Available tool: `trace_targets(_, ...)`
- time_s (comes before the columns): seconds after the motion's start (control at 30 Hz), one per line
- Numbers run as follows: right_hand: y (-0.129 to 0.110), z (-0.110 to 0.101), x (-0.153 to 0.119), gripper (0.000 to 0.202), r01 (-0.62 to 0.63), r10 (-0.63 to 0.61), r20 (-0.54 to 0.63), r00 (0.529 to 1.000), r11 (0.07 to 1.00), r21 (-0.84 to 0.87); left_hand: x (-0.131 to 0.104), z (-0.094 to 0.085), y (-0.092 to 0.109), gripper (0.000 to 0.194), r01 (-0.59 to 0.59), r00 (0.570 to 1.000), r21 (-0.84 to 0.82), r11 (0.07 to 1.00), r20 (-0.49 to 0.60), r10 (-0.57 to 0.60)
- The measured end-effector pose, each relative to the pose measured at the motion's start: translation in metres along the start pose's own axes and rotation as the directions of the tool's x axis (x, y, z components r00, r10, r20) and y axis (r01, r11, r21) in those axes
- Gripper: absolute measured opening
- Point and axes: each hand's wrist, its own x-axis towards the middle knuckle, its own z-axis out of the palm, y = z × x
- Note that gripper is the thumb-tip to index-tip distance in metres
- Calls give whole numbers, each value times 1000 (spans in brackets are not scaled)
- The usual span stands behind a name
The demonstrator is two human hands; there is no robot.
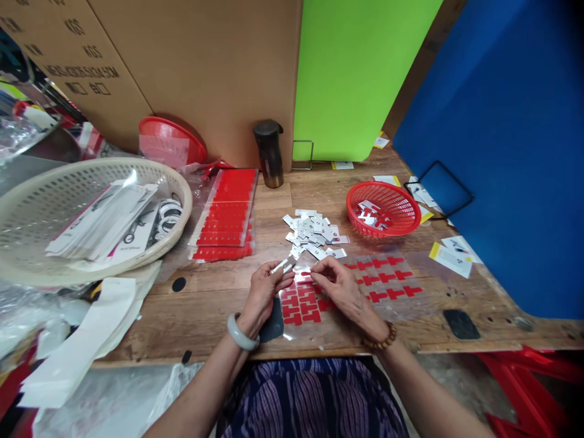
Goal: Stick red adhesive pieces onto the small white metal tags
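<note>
My left hand (264, 294), with a pale bangle at the wrist, pinches a small silver metal plate (283, 265). Close beside it, my right hand (336, 286) has thumb and index finger pressed together over a clear sheet with red T-shaped stickers (301, 302); what is between those fingertips is too small to tell. Beyond the hands lies a heap of silver plates (311, 231). A second clear sheet with red stickers (387, 278) lies partly behind the right hand. Stacked red sticker sheets (227, 213) are at the left of the heap.
A red basket (408, 210) with small pieces stands at the right, a large white basket (176, 243) with printed cards at the left. A dark flask (269, 152) stands before the cardboard (205, 73). Green (356, 79) and blue (497, 152) boards rise behind and right.
</note>
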Motion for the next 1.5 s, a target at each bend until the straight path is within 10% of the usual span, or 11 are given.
trace_targets(0.43, -23, -15, -37, 9, -21, 24, 58, 998, 998, -57, -50, 4, 5, 20, 260, 938, 111, 959, 208, -278)
trace_targets(1.5, -18, -9, -48, 12, -11, 16, 60, 998, 996, -87, -59, 21, 6, 12, 239, 942, 224, 945, 183, -282)
